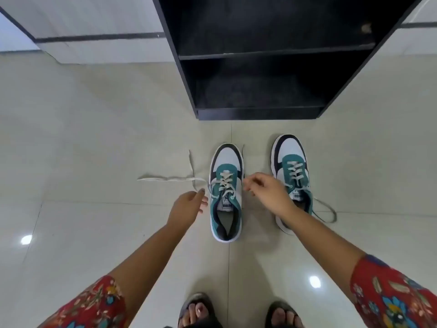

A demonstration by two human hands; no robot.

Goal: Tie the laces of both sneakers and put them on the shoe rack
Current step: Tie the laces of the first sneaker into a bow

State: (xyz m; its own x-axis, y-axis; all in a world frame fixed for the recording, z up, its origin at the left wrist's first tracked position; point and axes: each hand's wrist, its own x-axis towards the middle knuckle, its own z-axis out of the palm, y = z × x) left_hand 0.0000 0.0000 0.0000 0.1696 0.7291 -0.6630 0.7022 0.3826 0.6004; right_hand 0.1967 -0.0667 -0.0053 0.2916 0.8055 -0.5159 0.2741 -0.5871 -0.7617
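Note:
Two teal, white and navy sneakers stand on the floor with their toes toward the black shoe rack (260, 113). The left sneaker (225, 159) has loose grey laces. One lace (165, 179) trails left across the tiles, and a thinner end (243, 152) runs along the shoe's right side. My left hand (188, 207) reaches in from the left, fingers apart, its fingertips touching the trailing lace. My right hand (268, 194) hovers between the shoes, thumb and forefinger pinched at the lace end. The right sneaker (289, 150) is partly hidden by my right wrist, and its untied lace (327, 209) lies loose.
The rack's lower shelves (257, 91) are dark and hold nothing I can see. Glossy pale floor tiles (94, 138) surround the shoes. My feet in dark sandals (196, 311) stand at the bottom edge. A white wall with a dark stripe (94, 39) runs behind the rack.

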